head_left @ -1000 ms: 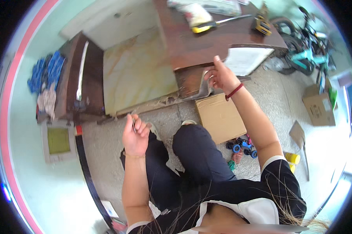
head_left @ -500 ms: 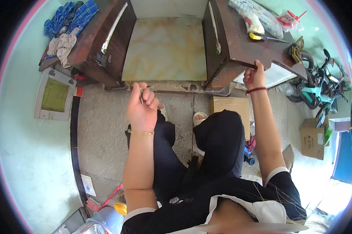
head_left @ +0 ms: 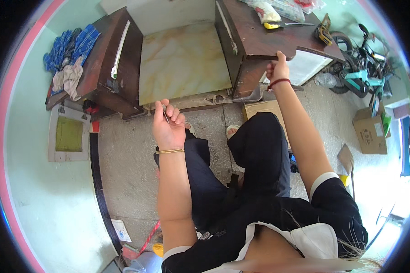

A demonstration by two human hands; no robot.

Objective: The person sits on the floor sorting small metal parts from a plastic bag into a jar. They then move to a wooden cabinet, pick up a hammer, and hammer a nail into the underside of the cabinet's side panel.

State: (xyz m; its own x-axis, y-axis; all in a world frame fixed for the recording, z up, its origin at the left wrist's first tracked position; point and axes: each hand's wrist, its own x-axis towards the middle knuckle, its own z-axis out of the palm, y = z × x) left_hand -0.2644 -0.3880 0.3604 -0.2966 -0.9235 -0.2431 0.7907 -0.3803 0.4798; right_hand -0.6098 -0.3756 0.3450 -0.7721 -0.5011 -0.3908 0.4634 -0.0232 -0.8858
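My left hand (head_left: pixel 169 127) is raised over my knees, palm up, fingers curled on a thin metal piece (head_left: pixel 165 116) too small to identify. My right hand (head_left: pixel 277 72) grips the front edge of the dark brown wooden desk top (head_left: pixel 262 43). Below that top is a white panel (head_left: pixel 312 65). A marbled pale board (head_left: pixel 182 61) lies between the desk's two sides, both bearing white rails (head_left: pixel 121 48). A yellow-handled screwdriver (head_left: pixel 272 26) lies on the top, beside a yellow-and-black tool (head_left: pixel 324 30).
Blue plaid cloth and a pale rag (head_left: pixel 71 68) lie on the left side. Bikes (head_left: pixel 359 79) and a cardboard box (head_left: pixel 367 134) stand at the right. A flat cardboard piece (head_left: pixel 259 108) is by my right knee, a hatch (head_left: pixel 68 134) in the left wall.
My right hand, raised with fingers apart a second ago, has closed on the desk edge. My view has turned to face the desk more squarely. My left hand still holds the thin piece.
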